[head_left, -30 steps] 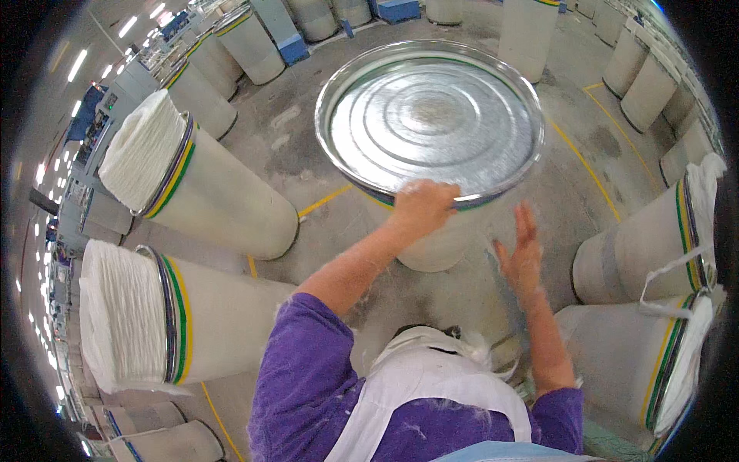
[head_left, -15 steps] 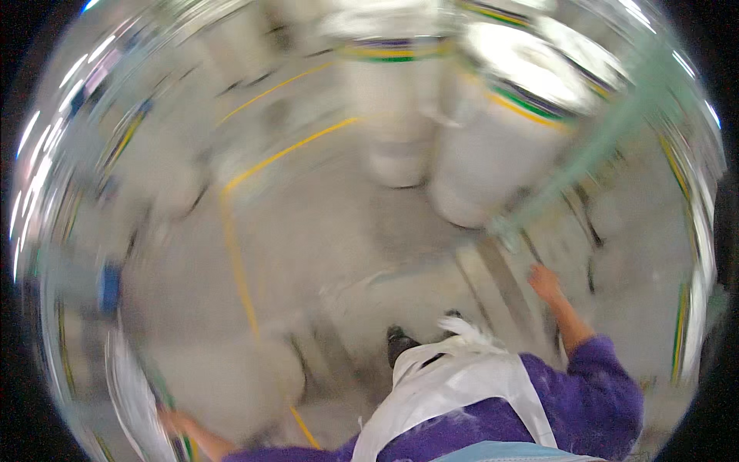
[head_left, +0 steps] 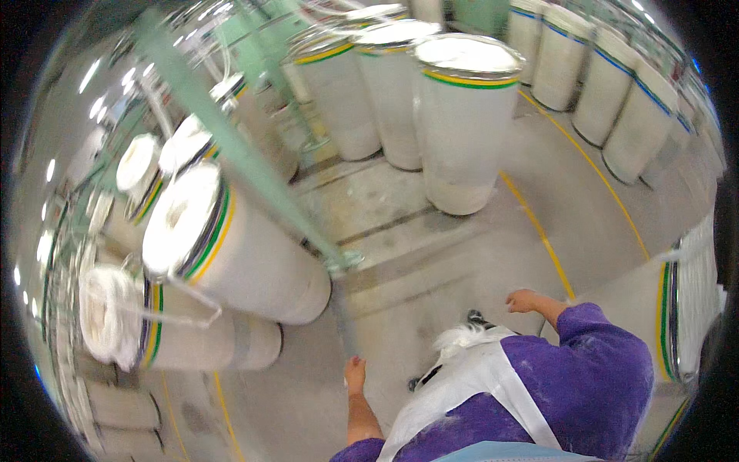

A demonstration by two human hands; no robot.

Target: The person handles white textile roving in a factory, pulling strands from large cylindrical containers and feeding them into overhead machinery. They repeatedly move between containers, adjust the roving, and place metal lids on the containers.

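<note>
My left hand [head_left: 355, 375] hangs low in front of me, its fingers loosely curled with nothing visible in them. It is apart from the tall white can with green and yellow bands [head_left: 262, 246] to its left, which is heaped with white fibre. Out to the right, my right hand [head_left: 523, 301] is held over the floor with fingers curled in and nothing to be seen in it. A tuft of white fibre [head_left: 466, 336] lies against the front of my white apron [head_left: 454, 404], between the two hands.
A green post [head_left: 254, 169] slants down to the floor ahead on the left. Another banded can [head_left: 466, 123] stands ahead, with more behind it. Blue-banded cans [head_left: 608, 88] line the far right. A yellow floor line [head_left: 543, 235] runs along the right; a can [head_left: 685, 316] stands at the right edge.
My view and body have turned right, so the post and cans have shifted to the left. My left hand has come from far out at the left to in front of me.
</note>
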